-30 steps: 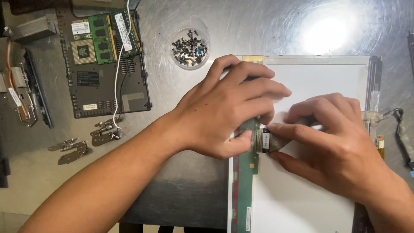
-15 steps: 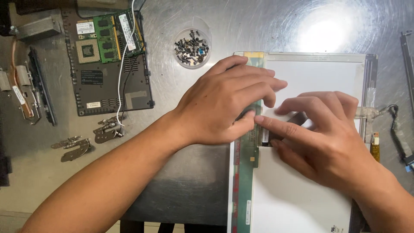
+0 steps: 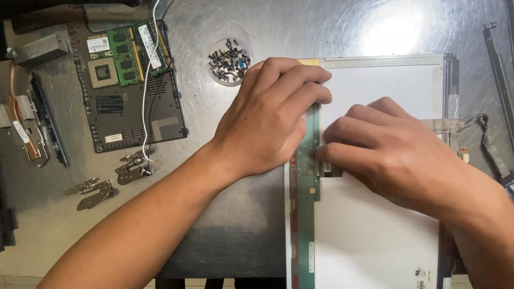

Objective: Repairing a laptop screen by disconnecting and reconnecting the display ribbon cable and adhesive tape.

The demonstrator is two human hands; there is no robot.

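A laptop screen panel [image 3: 375, 241] lies face down on the metal table, its white back up. A green circuit strip [image 3: 305, 214] runs along its left edge. My left hand [image 3: 267, 123] rests palm down over the upper part of that strip, fingers curled on the panel's edge. My right hand [image 3: 391, 155] lies on the white back, fingertips pressed at a small connector [image 3: 325, 168] beside the strip. Whether the fingers pinch the connector is hidden.
A round clear dish of small screws [image 3: 230, 61] sits above my left hand. A stripped laptop base with green boards [image 3: 126, 85] lies at the upper left, metal hinges [image 3: 112, 179] below it. A cable [image 3: 482, 134] and a bezel strip [image 3: 498, 69] lie at the right.
My left hand has slid up along the green strip and flattened. My right fingertips have shifted slightly left at the connector. The view has moved a little.
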